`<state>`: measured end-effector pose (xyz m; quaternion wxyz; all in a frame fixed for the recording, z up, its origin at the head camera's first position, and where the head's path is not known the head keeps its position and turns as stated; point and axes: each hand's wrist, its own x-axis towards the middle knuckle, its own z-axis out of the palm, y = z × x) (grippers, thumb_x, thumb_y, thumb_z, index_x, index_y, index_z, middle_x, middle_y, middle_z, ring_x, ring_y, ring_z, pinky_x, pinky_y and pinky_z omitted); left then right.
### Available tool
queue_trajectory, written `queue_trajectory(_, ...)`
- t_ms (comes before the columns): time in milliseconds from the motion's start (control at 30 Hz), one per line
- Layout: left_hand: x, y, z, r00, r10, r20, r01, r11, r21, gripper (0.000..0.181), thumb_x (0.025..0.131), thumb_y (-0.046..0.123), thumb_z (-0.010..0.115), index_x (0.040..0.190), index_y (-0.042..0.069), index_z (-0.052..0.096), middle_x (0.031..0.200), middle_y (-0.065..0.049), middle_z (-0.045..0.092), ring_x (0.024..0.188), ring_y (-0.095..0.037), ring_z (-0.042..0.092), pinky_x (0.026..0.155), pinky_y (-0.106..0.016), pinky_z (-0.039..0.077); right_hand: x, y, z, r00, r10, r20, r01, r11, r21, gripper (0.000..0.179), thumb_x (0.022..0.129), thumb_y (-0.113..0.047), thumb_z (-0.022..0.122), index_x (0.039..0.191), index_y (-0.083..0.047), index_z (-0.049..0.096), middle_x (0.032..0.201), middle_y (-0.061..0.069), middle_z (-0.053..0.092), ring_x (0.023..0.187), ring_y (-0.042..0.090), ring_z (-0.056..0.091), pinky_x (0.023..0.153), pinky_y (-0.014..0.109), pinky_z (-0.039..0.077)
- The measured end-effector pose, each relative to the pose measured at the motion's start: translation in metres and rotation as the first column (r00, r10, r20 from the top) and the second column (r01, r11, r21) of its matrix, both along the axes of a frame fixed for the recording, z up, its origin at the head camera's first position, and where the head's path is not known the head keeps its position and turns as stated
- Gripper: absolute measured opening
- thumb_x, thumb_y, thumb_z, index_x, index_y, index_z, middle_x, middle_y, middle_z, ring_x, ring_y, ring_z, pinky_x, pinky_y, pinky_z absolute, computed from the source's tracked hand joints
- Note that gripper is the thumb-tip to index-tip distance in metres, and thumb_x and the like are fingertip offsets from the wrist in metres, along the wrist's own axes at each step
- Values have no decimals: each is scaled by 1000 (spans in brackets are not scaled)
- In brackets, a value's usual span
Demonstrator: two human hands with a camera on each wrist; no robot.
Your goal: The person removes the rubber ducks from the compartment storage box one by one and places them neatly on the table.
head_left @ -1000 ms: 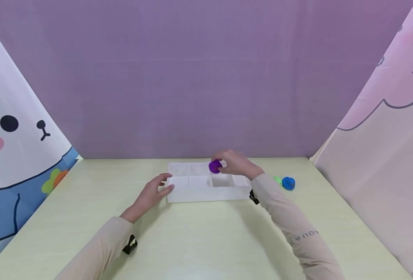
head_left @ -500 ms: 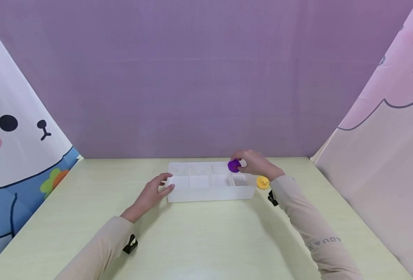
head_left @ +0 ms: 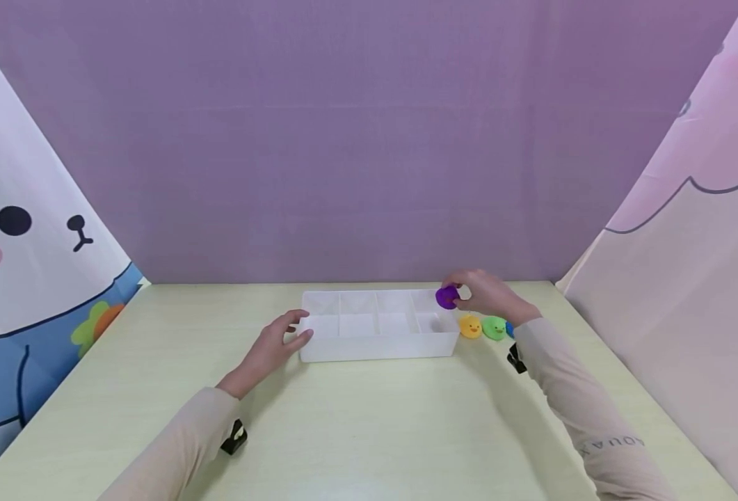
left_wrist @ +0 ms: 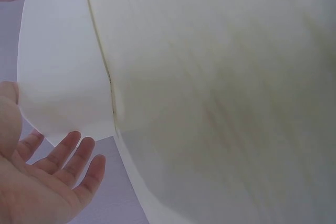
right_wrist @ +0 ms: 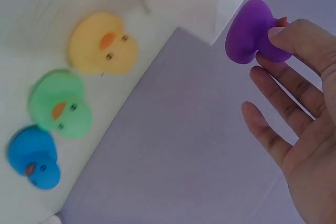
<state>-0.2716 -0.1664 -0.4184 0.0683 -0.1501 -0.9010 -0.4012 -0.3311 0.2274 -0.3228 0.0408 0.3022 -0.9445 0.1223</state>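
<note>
A purple rubber duck [head_left: 447, 298] is pinched between the thumb and fingers of my right hand [head_left: 486, 292], held above the right end of a white divided box [head_left: 375, 349]. The right wrist view shows the purple duck [right_wrist: 252, 32] between thumb and fingertips, the other fingers extended. My left hand [head_left: 271, 349] is at the box's left end, thumb toward the front and fingers spread. In the left wrist view, fairly straight fingers [left_wrist: 92, 174] lie by the box's end wall [left_wrist: 63, 114]. No duck shows in the box's compartments.
Right of the box, a yellow rubber duck [head_left: 470, 327], a green one [head_left: 494, 328] and a blue one [right_wrist: 34, 153] stand in a row on the pale table [head_left: 369, 424]. The right forearm partly covers the blue duck in the head view. A purple curtain [head_left: 343, 174] hangs behind.
My right hand has carried the purple duck rightward along the box to its right end, uncovering the compartments, then the yellow and green ducks. The left hand has stayed put.
</note>
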Motion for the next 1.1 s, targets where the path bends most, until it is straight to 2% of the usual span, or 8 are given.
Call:
queue_trajectory(367, 0, 1, -1, 1000, 3, -3, -3, 1000, 8, 45, 90, 29, 58, 127, 6, 47, 125, -21, 53, 109, -39, 54, 89, -49, 48, 3, 42, -8, 998, -2, -67, 2, 1000, 0, 28, 72, -3, 72, 99, -4, 66, 95, 8, 67, 89, 24, 61, 81, 42, 53)
queue_trajectory(600, -1, 2, -2, 1000, -6, -3, 6, 1000, 16, 46, 90, 32, 58, 127, 7, 47, 125, -21, 53, 109, -39, 54, 90, -49, 48, 5, 64, -11, 998, -44, -44, 44, 999, 7, 28, 71, -4, 74, 98, -4, 66, 93, 7, 66, 88, 25, 60, 80, 44, 53)
queue_trajectory(1100, 0, 3, -2, 1000, -7, 5, 7, 1000, 26, 46, 91, 32, 56, 128, 8, 46, 127, -21, 51, 111, -40, 53, 90, -50, 47, 12, 109, -14, 997, -57, -54, 57, 998, -9, 28, 68, 3, 73, 95, 0, 65, 89, 9, 66, 82, 24, 62, 74, 41, 54)
